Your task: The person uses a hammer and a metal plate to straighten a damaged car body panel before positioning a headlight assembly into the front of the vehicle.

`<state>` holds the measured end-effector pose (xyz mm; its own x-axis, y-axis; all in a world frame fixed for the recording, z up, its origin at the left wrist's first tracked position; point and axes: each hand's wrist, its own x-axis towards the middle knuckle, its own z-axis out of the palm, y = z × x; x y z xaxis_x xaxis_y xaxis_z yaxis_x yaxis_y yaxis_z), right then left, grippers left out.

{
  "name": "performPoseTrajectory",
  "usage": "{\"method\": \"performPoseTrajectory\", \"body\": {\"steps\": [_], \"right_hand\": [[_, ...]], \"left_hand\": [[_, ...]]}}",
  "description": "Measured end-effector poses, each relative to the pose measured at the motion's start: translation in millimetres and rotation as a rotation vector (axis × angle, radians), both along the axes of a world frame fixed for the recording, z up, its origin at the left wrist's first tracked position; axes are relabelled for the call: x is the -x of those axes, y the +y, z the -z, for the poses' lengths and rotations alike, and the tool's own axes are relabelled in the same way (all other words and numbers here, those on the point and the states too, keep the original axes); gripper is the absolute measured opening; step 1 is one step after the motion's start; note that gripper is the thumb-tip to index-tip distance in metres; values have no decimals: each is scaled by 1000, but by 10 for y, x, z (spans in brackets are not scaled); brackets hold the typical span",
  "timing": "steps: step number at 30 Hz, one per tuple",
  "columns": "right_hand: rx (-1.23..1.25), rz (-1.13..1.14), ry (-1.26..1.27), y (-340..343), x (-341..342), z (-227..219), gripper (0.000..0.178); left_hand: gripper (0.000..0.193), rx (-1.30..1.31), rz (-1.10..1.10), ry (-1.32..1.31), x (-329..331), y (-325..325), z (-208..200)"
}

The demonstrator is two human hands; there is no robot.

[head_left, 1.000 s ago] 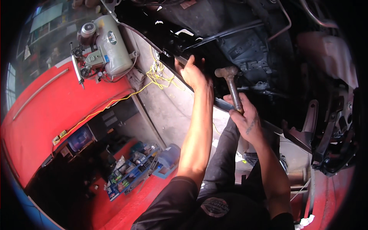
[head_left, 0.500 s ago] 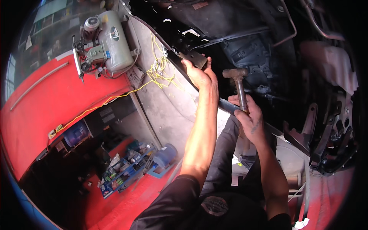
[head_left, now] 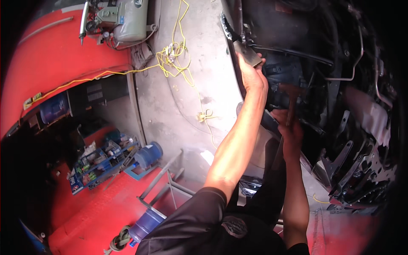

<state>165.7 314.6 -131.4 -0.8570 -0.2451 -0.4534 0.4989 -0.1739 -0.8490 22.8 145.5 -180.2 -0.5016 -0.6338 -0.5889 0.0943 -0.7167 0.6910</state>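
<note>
My left hand [head_left: 254, 78] is raised and closed around a flat, worn metal block [head_left: 246, 53]. The block's far end is at the torn edge [head_left: 228, 29] of a dark vehicle body; whether they touch I cannot tell. Lower and to the right, my right hand [head_left: 290, 134] grips a hammer [head_left: 292, 100] by its handle, head upward. Deep shadow covers the hammer head, which stands apart from the block. The handle's lower end [head_left: 279, 155] shows below my hand.
Brackets and pipes [head_left: 348, 161] of the vehicle fill the right side. At upper left sits a grey air compressor [head_left: 132, 23], with a tangled yellow cable [head_left: 187, 70] across the pale floor. A blue rack [head_left: 100, 170], water jugs [head_left: 148, 155] and a metal frame [head_left: 170, 187] stand at left.
The view has shifted, bringing the metal frame and a second jug into sight. Both hands appear farther right, still holding block and hammer. The hammer has passed from light into shadow.
</note>
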Motion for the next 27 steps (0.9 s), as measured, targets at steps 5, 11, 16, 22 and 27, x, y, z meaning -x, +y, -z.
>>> {"method": "performPoseTrajectory", "body": {"steps": [5,11,16,22,27], "right_hand": [[8,43,-92,-32,11,-47,48],[-11,47,-112,-12,55,-118,54],[55,109,-115,-33,45,-83,56],[27,102,-94,-36,20,-103,58],[26,73,-89,-74,50,-142,61]], "left_hand": [[50,-48,-12,41,-18,-2,33],[41,-59,-67,-50,35,63,-30],[42,-57,-77,-8,-18,101,11],[45,23,-52,-14,-11,123,85],[55,-75,-50,-30,54,10,238]]}}
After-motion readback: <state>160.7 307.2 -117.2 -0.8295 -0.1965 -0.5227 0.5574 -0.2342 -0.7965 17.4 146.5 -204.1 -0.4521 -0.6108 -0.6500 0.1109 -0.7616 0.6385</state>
